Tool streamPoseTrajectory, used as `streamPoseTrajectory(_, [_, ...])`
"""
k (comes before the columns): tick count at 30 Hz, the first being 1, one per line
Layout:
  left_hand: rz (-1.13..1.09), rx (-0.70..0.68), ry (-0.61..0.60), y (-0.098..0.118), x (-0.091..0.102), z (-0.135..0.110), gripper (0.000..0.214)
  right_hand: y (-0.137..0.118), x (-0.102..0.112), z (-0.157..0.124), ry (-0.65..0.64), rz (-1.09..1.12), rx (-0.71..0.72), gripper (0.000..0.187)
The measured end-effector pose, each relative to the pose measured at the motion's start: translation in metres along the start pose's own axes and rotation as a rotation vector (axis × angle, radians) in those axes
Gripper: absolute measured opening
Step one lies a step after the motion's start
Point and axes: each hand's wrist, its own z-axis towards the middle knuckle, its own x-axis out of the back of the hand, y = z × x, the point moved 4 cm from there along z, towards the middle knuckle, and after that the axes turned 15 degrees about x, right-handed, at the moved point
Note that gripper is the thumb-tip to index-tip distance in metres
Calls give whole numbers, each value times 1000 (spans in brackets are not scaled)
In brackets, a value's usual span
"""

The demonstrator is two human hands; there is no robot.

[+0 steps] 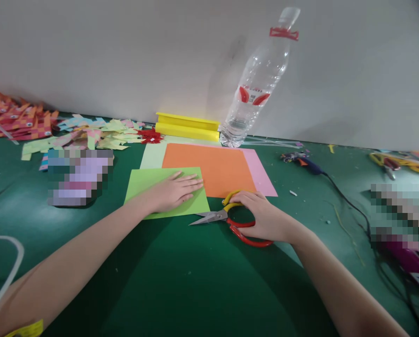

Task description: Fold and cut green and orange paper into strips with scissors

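My left hand [176,191] lies flat with fingers stretched out on a light green sheet of paper [139,185]. The fingertips reach the sheet's right edge. In my right hand [263,213] is a pair of scissors [214,216] with one yellow and one red handle. Their blades are slightly apart and point left, by the lower right corner of the green sheet. Behind, partly under the green sheet, lies an orange sheet [213,164]. A pink sheet [263,175] and a pale green sheet [151,157] show from beneath the orange one.
A clear plastic bottle [255,79] leans against the wall, beside a folded yellow strip [186,128]. Paper strips [90,133] and red-orange woven pieces [16,117] lie at left, near a blurred-out item [83,180]. At right are a corded blue tool [309,164] and a purple power strip [406,262].
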Motion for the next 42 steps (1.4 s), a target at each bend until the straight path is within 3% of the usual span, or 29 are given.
streamPoseTrajectory(8, [25, 32, -5, 23, -5, 22, 48, 15, 16, -11, 55, -26, 17, 42])
streamPoseTrajectory(12, [13, 21, 43, 30, 3, 22, 46, 26, 15, -16, 49, -11, 4, 45])
streamPoseTrajectory(17, [3, 35, 21, 11, 14, 0, 47, 32, 12, -18, 36, 6, 0, 48])
streamPoseTrajectory(21, [26, -7, 16, -2, 6, -13, 46, 29, 11, -17, 25, 6, 1, 47])
streamPoseTrajectory(32, [23, -15, 22, -6, 0, -12, 45, 20, 2, -9, 54, -11, 47, 48])
streamPoseTrajectory(36, [19, -16, 12, -7, -1, -10, 45, 18, 5, -9, 10, 18, 73, 46])
streamPoseTrajectory(42, [20, -5, 4, -5, 0, -10, 46, 11, 6, -7, 1, -24, 29, 45])
